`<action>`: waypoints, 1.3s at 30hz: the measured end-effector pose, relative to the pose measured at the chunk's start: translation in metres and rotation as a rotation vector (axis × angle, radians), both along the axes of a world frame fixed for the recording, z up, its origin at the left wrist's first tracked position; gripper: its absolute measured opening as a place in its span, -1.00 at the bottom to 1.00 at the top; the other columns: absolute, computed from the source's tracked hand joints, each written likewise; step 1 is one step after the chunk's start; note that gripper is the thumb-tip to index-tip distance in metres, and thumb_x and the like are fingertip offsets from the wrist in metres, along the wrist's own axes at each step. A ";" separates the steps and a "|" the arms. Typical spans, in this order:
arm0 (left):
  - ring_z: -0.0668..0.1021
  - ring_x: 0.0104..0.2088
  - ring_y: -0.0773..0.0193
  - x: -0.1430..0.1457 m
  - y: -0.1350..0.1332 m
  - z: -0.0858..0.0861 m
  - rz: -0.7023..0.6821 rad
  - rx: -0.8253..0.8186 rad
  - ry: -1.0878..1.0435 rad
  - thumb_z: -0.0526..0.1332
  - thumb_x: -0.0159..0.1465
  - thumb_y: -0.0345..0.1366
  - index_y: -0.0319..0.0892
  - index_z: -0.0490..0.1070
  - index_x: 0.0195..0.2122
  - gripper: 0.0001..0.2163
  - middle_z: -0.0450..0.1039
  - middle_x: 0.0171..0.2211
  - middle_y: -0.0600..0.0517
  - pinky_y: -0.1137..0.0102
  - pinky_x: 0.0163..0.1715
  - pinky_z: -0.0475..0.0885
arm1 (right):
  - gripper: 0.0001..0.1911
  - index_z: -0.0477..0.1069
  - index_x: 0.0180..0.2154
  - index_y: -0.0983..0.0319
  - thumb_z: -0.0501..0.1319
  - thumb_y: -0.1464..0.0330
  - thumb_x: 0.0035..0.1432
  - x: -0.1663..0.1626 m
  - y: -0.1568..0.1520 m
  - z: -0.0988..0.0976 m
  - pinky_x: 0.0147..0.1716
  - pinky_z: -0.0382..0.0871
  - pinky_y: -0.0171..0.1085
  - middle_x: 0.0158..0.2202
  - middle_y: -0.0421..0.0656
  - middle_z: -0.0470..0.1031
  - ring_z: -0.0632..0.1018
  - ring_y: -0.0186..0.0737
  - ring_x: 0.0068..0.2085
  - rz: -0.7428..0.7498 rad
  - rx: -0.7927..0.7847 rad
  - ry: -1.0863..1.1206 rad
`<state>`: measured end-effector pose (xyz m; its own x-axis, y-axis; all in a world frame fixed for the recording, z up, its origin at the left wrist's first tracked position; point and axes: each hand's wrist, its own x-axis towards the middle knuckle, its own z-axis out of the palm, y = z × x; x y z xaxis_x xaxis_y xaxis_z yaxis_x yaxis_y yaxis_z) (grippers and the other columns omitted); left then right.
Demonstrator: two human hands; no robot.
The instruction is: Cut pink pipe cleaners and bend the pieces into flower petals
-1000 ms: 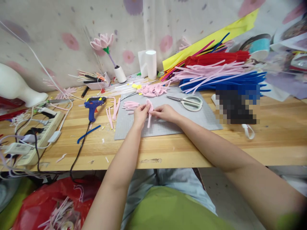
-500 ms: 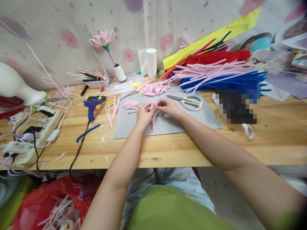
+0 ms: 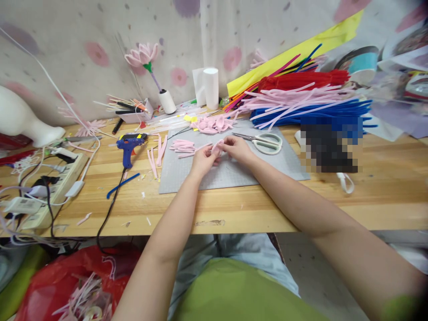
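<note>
Over the grey cutting mat [image 3: 240, 171], my left hand [image 3: 203, 160] pinches a pink pipe cleaner piece [image 3: 217, 146] bent into a small loop. My right hand [image 3: 236, 148] grips the same piece from the other side, fingertips close to the left ones. The fingers partly cover it. A bundle of short pink pipe cleaner lengths [image 3: 182, 145] lies just left of my left hand. Behind my hands sits a heap of shaped pink petals [image 3: 216, 123]. Scissors with pale green handles [image 3: 267, 143] rest right of my right hand.
A blue glue gun [image 3: 129, 149] stands on the left, its cord hanging over the table edge. Further left is a power strip [image 3: 63, 189] with tangled cables. Red, pink and blue pipe cleaner bundles [image 3: 310, 113] pile up at back right. A pink flower [image 3: 142, 55] stands behind.
The pink piece has turned between my fingers; its tail, which hung down toward me, no longer shows there. A pink strand now points left above my left hand.
</note>
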<state>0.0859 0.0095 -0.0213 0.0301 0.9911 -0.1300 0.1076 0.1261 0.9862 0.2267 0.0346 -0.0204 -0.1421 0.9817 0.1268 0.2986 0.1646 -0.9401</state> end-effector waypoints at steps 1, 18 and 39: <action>0.50 -0.57 0.40 0.001 0.000 0.001 -0.024 -0.024 -0.006 0.28 0.09 -0.20 -0.25 0.50 -0.28 -0.76 0.52 -0.47 0.00 0.48 -0.52 0.43 | -0.69 0.26 -0.55 0.25 0.22 0.15 -0.06 0.001 0.001 0.000 -0.62 0.11 -0.38 -0.60 -0.27 0.27 0.25 -0.44 -0.58 -0.017 0.007 0.023; 0.34 -0.69 0.48 -0.014 -0.001 0.013 -0.139 -0.213 -0.135 0.28 0.03 -0.38 -0.31 0.44 -0.56 -0.90 0.39 -0.66 0.05 0.48 -0.60 0.40 | -0.65 0.45 -0.45 0.27 0.38 0.17 -0.26 0.018 0.006 0.000 -0.58 0.18 -0.41 -0.57 -0.27 0.34 0.30 -0.47 -0.55 0.223 -0.252 0.443; 0.38 -0.65 0.50 -0.012 -0.005 0.019 -0.230 -0.333 -0.244 0.26 0.12 -0.36 -0.33 0.47 -0.49 -0.87 0.41 -0.60 0.03 0.49 -0.57 0.46 | -0.80 0.41 -0.55 0.24 0.30 0.24 -0.22 0.005 0.000 0.006 -0.51 0.15 -0.34 -0.55 -0.24 0.37 0.23 -0.44 -0.56 0.060 -0.120 0.495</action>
<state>0.0739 0.0045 -0.0020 0.3132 0.8605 -0.4018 -0.0596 0.4401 0.8960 0.2312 0.0351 -0.0140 -0.1497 0.9855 0.0797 -0.1939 0.0498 -0.9798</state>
